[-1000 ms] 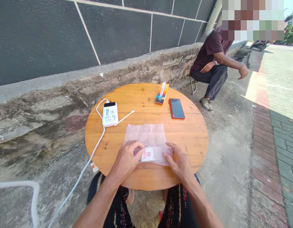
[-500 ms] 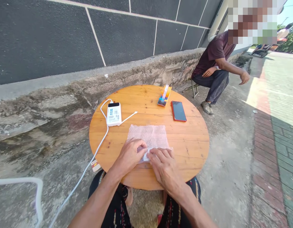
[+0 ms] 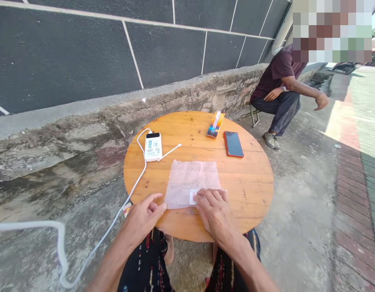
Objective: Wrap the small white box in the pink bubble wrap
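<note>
A pink-tinted sheet of bubble wrap (image 3: 192,174) lies flat on the round wooden table (image 3: 248,186) in front of me. Near its front edge lies a small white card (image 3: 192,196) with a red print, part of it hidden under my fingers. My right hand (image 3: 213,207) is curled over that card, fingertips pinching its right side. At the sheet's front left corner is my left hand (image 3: 147,211), its thumb and forefinger apart and nothing between them. The thumb tip is close to the corner; whether it touches, I cannot tell.
A white power bank (image 3: 153,148) with a cable (image 3: 135,188) stands at the left. Farther back are an orange-and-blue box (image 3: 216,125) with a pale strip on it and a red-edged phone (image 3: 233,144). A person (image 3: 280,81) sits beyond, beside the dark wall (image 3: 93,52).
My left hand has moved left, off the card to the sheet's corner, and its fingers have parted. The right hand stays at the card, which now shows more. The view has shifted slightly.
</note>
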`<state>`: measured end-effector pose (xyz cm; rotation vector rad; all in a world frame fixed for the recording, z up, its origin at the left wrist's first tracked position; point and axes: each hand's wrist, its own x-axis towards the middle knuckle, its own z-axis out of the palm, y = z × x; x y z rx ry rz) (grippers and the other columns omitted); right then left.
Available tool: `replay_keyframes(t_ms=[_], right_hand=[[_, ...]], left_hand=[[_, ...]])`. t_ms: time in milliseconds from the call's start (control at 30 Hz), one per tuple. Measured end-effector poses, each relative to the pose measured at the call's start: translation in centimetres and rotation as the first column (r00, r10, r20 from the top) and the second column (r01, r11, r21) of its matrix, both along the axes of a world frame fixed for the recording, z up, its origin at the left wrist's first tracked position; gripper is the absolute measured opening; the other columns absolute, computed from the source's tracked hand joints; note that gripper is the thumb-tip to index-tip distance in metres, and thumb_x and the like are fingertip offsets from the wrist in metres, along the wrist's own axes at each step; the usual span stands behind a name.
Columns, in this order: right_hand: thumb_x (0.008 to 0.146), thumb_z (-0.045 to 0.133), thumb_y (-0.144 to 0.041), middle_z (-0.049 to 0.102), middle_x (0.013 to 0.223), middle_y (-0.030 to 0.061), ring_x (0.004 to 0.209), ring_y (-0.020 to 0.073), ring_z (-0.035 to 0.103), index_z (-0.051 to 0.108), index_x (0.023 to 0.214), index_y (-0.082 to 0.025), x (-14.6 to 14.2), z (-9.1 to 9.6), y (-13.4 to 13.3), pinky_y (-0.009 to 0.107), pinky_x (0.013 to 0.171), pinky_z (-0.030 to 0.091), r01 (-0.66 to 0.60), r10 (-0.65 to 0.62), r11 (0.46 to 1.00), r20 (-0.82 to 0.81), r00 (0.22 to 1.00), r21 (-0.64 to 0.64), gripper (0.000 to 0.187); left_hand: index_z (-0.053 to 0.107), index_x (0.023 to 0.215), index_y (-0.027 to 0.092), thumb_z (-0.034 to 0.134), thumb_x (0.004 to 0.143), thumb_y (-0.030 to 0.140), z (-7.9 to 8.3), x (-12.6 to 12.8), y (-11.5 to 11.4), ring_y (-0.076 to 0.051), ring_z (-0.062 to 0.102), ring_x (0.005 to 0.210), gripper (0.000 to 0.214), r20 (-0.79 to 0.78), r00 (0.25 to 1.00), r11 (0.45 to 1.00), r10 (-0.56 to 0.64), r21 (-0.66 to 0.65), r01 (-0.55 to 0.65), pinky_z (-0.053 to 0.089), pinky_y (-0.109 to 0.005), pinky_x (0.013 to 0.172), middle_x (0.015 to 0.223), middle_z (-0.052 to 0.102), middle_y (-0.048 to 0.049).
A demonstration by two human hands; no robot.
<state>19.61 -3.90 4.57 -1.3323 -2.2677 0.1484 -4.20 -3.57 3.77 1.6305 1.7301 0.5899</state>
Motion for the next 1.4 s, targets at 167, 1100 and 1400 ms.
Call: replay_keyframes(t_ms=[167, 1100, 1400], right_hand=[[0.090, 0.046, -0.012, 0.062, 0.105, 0.0063, 0.093, 0.0212, 0.051, 0.059, 0.103, -0.021, 0.0, -0.2, -0.1, 0.040, 0.086, 0.033, 0.009, -0.009, 1.000, -0.006, 1.000, 0.024, 0.021], [0.091, 0.050, -0.019, 0.058, 0.099, 0.0037, 0.089, 0.0188, 0.047, 0.058, 0.093, -0.019, 0.3, 0.8, -0.5, 0.036, 0.082, 0.032, 0.019, -0.021, 1.000, 0.116, 0.993, 0.018, 0.008], [0.090, 0.050, -0.013, 0.061, 0.105, 0.0044, 0.094, 0.0204, 0.050, 0.060, 0.101, -0.021, 0.3, -0.1, 0.2, 0.038, 0.087, 0.032, -0.009, 0.009, 1.000, 0.025, 1.000, 0.000, 0.017]], left_hand=[[0.066, 0.092, 0.019, 0.051, 0.079, 0.049, 0.4, 1.9, 1.0, -0.014, 0.057, 0.046, 0.036, 0.112, 0.994, 0.997, -0.017, -0.076, 0.026, 0.039, -0.022, 0.044, 0.059, 0.061, 0.0020], [0.058, 0.068, 0.019, 0.052, 0.072, 0.056, -1.8, 4.4, 3.1, -0.013, 0.041, 0.036, 0.038, 0.111, 0.994, 0.997, 0.012, -0.080, -0.003, 0.028, -0.022, 0.039, 0.038, 0.043, 0.0063], [0.060, 0.076, 0.016, 0.048, 0.079, 0.039, 0.1, 6.1, 2.7, -0.014, 0.055, 0.043, 0.025, 0.188, 0.980, 0.997, 0.069, -0.041, -0.062, 0.041, -0.022, 0.043, 0.056, 0.060, 0.0019]])
